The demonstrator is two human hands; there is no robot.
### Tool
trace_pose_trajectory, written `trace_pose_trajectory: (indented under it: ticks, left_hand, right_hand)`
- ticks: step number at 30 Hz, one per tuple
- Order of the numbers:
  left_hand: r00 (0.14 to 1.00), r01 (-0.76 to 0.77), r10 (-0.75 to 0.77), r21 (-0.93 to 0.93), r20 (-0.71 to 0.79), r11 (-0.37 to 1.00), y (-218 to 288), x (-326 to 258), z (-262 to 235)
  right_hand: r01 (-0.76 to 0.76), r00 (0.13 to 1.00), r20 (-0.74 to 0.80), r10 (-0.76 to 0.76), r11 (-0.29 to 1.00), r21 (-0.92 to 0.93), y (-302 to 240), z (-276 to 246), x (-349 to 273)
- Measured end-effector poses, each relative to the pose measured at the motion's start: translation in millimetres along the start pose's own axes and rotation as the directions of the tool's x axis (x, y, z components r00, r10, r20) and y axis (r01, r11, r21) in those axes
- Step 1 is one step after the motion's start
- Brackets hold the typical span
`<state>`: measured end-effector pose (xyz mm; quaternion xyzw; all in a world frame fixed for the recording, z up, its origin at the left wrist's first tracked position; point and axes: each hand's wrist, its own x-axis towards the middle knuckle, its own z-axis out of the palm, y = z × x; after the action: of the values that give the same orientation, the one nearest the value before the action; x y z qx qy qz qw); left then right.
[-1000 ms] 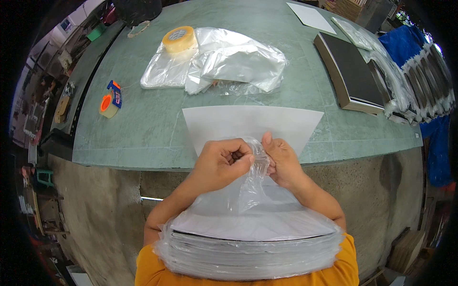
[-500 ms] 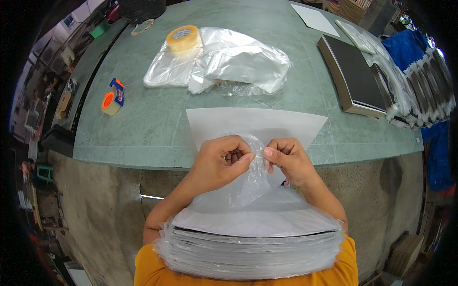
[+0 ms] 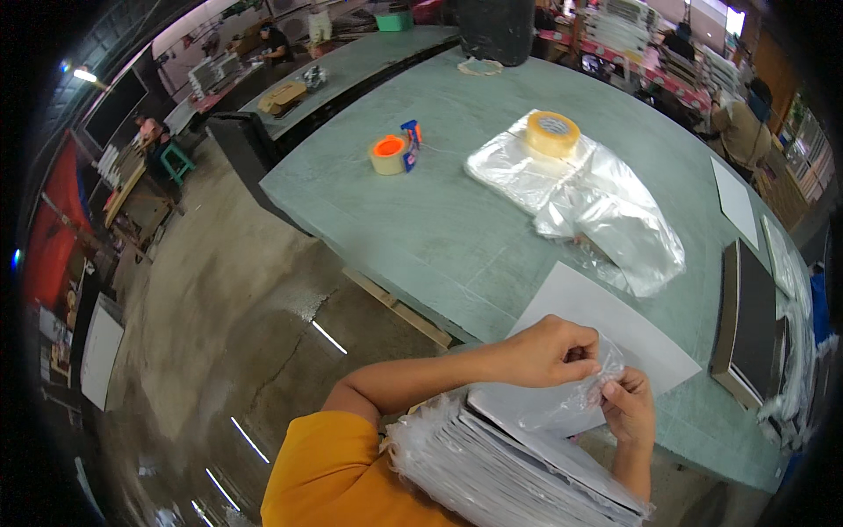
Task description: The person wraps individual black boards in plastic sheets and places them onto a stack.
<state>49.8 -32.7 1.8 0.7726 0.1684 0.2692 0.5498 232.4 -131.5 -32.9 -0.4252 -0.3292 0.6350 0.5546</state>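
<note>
Both hands meet over the near edge of the green table, pinching a thin clear plastic bag (image 3: 562,406). My left hand (image 3: 558,353) has its fingers curled and closed on the film. Just right of it and slightly nearer, my right hand (image 3: 629,406) closes thumb and fingers on the same film. Below them, against my body, leans a thick stack of plastic-wrapped sheets (image 3: 500,465). Beyond the hands a plain white sheet (image 3: 628,321) lies on the table, its near part covered by the hands and plastic.
On the green table (image 3: 421,237) lie folded clear bags (image 3: 628,211) topped by a yellow tape roll (image 3: 552,133), plus a tape dispenser (image 3: 392,154). A dark flat box (image 3: 749,325) sits at right. People work in the background, one on the far right (image 3: 742,123).
The view has swung left and tilted up, so the table things appear further right. Both hands still pinch the film and now sit closer together.
</note>
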Motion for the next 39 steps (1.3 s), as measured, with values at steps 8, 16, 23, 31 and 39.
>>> trace_pose_trajectory:
  ticks: [8,16,23,31,39]
  left_hand:
    - [0.999,-0.043,0.041,0.056,0.031,0.997,-13,-3,0]
    - [0.990,-0.132,0.136,-0.110,0.031,0.985,-6,0,20]
    - [0.985,-0.109,0.095,-0.097,-0.142,0.989,-19,-4,7]
    - [0.776,-0.060,0.073,0.042,-0.627,0.997,-6,8,-49]
    - [0.980,0.112,-0.096,-0.083,0.173,0.990,-17,-6,12]
  right_hand:
    - [-0.055,0.976,-0.207,0.071,0.995,0.082,20,-23,-6]
    - [0.204,0.960,-0.194,-0.203,0.979,-0.012,21,3,-1]
    - [-0.003,1.000,-0.003,0.005,0.901,0.435,23,-39,6]
    - [0.139,0.990,-0.024,-0.138,0.990,0.020,14,-42,-11]
    - [0.611,0.734,-0.097,-0.672,0.717,-0.336,-41,13,4]
